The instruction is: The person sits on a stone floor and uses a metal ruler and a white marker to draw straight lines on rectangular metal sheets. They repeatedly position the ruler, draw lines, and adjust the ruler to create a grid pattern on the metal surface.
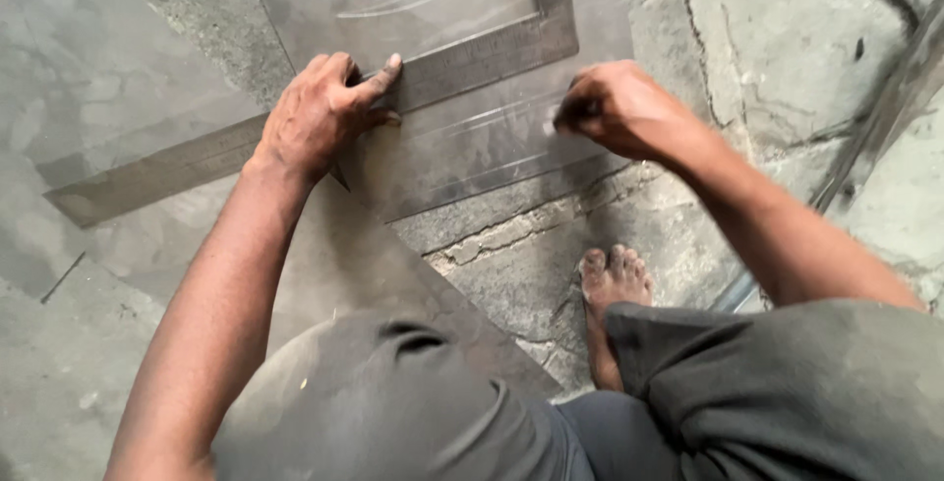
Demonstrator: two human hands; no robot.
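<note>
Knees in dark grey shorts [413,412] fill the bottom of the view, w/ a bare foot [612,289] planted on the cracked concrete floor [787,68] just below the work; person looks to be squatting over it, prob. to get weight onto the hands. Left hand [320,117] lies flat on a long steel ruler [157,171], fingers spread and pressing down, index tip stretched fwd along the top edge, seemingly to stop the ruler sliding. Ruler is one leg of a big square; other leg runs up toward the sheet's far edge near top centre. It lies across a thin grey metal sheet [472,147] that rests on the floor, its near-right edge ending at the cracked strip of concrete. Right hand [619,107] is curled shut in a pinch just below the ruler's lower edge; something small seems gripped, poss. a scriber or chalk, but can't tell which. Faint pale lines show on the sheet by that hand. Dark metal strip [885,117] lies at far right.
</note>
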